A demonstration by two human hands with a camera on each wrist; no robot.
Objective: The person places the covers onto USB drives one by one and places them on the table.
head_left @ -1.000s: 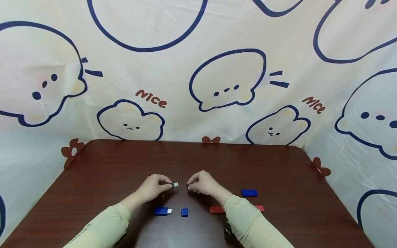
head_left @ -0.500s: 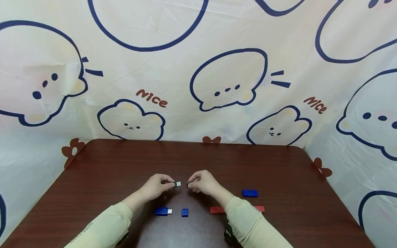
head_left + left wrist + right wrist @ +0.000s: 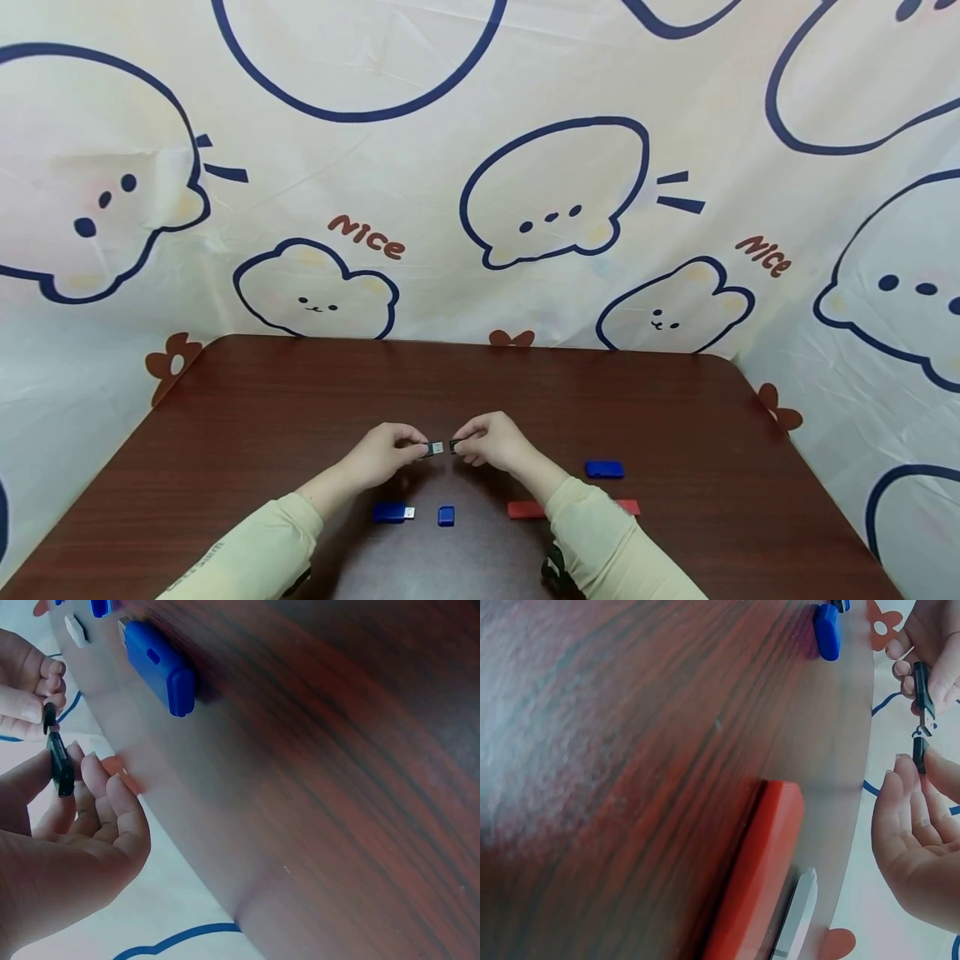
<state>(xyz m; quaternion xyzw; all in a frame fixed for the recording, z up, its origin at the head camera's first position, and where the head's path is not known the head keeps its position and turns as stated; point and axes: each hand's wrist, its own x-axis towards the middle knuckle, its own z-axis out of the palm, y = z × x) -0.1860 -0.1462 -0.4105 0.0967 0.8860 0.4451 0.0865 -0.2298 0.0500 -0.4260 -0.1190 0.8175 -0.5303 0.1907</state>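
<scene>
My left hand [image 3: 378, 456] pinches a black USB flash drive [image 3: 435, 448] between thumb and fingers, its silver plug pointing right. Opposite it, my right hand [image 3: 491, 442] pinches a small black cap [image 3: 453, 447]. Plug and cap face each other, with a narrow gap in the head view. The right wrist view shows the black drive [image 3: 921, 682] lined up with the cap [image 3: 919, 754]. Nearer me on the table lies a blue USB flash drive [image 3: 390, 512] with its plug bare, and a blue cap [image 3: 446, 517] sits to its right.
A red bar [image 3: 525, 509] lies partly hidden under my right forearm. Behind it is a flat blue piece [image 3: 603, 469]. The brown table [image 3: 300, 375] ends at a printed cloth backdrop [image 3: 427, 292] on the far side and both flanks.
My left hand has moved slightly right with the black flash drive, narrowing the gap to the cap. My right hand has stayed nearly still. The things on the table have not moved.
</scene>
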